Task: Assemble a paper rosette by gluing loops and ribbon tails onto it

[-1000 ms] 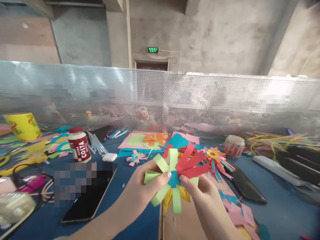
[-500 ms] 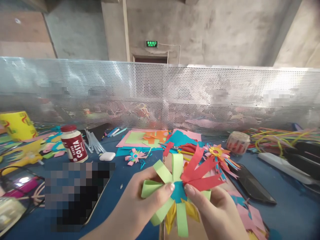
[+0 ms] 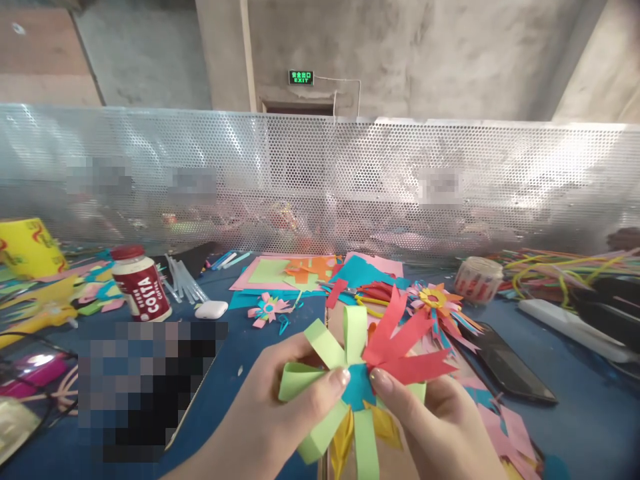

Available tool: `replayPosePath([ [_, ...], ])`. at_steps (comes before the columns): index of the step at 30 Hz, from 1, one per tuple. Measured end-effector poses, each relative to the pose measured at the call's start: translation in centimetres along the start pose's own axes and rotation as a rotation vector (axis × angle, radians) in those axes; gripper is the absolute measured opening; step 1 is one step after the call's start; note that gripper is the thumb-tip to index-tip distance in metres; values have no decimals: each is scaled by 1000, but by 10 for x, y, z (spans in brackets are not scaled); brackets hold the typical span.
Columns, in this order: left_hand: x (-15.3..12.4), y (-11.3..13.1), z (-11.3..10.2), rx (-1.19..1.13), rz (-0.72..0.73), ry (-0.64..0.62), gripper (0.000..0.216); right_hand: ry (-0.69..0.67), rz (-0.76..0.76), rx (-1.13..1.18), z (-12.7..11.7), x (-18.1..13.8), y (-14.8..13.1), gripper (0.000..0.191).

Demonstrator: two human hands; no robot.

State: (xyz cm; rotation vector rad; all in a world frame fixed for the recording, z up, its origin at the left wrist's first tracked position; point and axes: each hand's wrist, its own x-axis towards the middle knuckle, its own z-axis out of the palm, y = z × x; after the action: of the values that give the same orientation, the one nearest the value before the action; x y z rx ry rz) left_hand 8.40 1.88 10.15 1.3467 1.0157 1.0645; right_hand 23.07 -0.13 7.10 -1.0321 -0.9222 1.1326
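Note:
Both hands hold a paper flower [image 3: 359, 388] with a blue centre, looped light-green petals and red strips fanning out at its upper right. My left hand [image 3: 295, 393] pinches its left side, the thumb on the edge of the blue centre. On the right side, my right hand [image 3: 425, 413] presses its thumb at the base of the red strips [image 3: 400, 340]. Yellow pointed pieces [image 3: 343, 437] show beneath the centre. The fingers behind the flower are mostly hidden. Under it lies a brown cardboard piece [image 3: 336, 325].
A Costa bottle [image 3: 141, 285], white earbud case [image 3: 211, 310] and pink paper flower [image 3: 270, 309] stand left. Behind lie coloured sheets [image 3: 267, 271] and red-handled scissors [image 3: 380, 292]. To the right are an orange-centred flower [image 3: 434, 300], a tape roll [image 3: 479, 280] and a black phone [image 3: 513, 367].
The view has tilted and shifted slightly. Both hands keep the same grip on the paper flower, and the red strips have swung a little outward to the right.

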Motion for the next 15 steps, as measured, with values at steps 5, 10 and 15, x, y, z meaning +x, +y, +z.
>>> replayPosePath([
  [5,4,-2,-1,13,-16,-18,24,-38,-19,-42,-3,8,0,37],
  [10,5,-2,0,31,-14,11,24,-76,-37,-95,-10,15,8,32],
  [15,7,-3,6,30,-1,56,24,-119,-13,-58,-9,16,6,31],
])
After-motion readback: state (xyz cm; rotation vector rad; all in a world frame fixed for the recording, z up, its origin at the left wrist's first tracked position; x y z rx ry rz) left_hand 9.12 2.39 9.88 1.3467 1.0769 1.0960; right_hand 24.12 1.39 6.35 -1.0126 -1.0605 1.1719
